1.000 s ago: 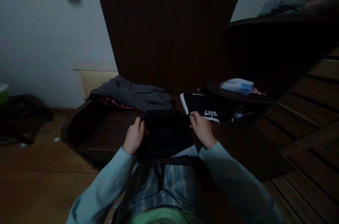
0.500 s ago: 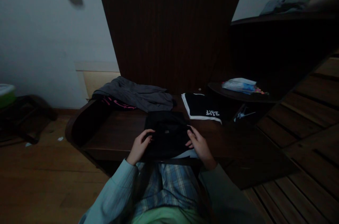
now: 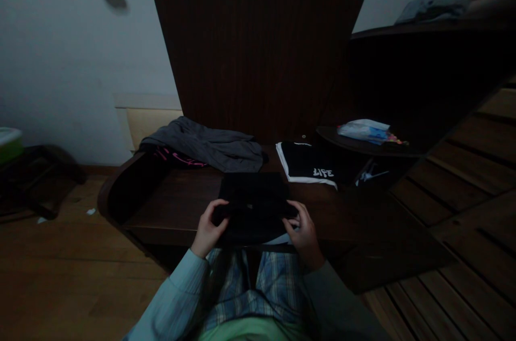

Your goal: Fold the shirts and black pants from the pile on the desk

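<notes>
A black garment, folded into a rough rectangle, lies at the front edge of the dark wooden bench. My left hand pinches its left side between thumb and fingers. On the opposite side my right hand grips the garment's right edge, fingers curled over it. A raised fold of the cloth runs between the two hands, with a small pale tag in its middle. Light grey fabric shows under the garment near my right hand. The dim light hides the garment's exact kind.
Behind to the left lies a crumpled grey garment over a black cloth with pink print. A folded black-and-white garment with lettering is at the right. Beyond it, a corner shelf holds a plastic packet.
Both hands have closed on the garment's sides. The front layer is lifted into a fold, and the collar-like opening seen before is now covered.
</notes>
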Demonstrator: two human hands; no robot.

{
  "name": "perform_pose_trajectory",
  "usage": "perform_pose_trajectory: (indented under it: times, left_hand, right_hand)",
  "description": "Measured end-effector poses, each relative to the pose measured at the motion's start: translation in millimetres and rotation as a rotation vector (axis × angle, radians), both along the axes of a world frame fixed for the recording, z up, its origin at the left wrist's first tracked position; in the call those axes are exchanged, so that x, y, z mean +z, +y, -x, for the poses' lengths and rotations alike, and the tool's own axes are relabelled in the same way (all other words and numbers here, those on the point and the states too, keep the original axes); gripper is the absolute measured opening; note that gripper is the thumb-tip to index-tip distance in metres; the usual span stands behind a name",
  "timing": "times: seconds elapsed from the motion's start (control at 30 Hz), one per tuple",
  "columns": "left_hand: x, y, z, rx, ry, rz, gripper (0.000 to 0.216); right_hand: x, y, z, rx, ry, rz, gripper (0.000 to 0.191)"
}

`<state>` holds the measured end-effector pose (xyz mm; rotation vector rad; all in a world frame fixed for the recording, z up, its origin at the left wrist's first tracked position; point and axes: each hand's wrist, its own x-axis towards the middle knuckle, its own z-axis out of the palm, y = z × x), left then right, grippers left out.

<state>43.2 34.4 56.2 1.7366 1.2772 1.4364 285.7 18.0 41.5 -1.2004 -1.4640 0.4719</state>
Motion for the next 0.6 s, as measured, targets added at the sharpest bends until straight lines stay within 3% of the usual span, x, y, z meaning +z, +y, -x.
perform_pose_trajectory:
  times: [0.2,0.4,0.6]
  left_hand:
    - [5.0,-4.5,-4.6,0.043,-0.090,0.092,0.016]
    - [6.1,-7.5,-4.6,-0.054,-0.136,0.182,0.019]
    - [8.5,-10.9,-0.8,-0.049,-0.041,0.166,0.023]
  right_hand:
    - [-0.7,4.6,0.3,-0.026,0.073,0.151,0.013]
    - [10.9,-1.1,5.5,-0.055,0.099,0.196,0.032]
    - [6.2,-5.2,4.5,-0.065,0.007,0.171,0.050]
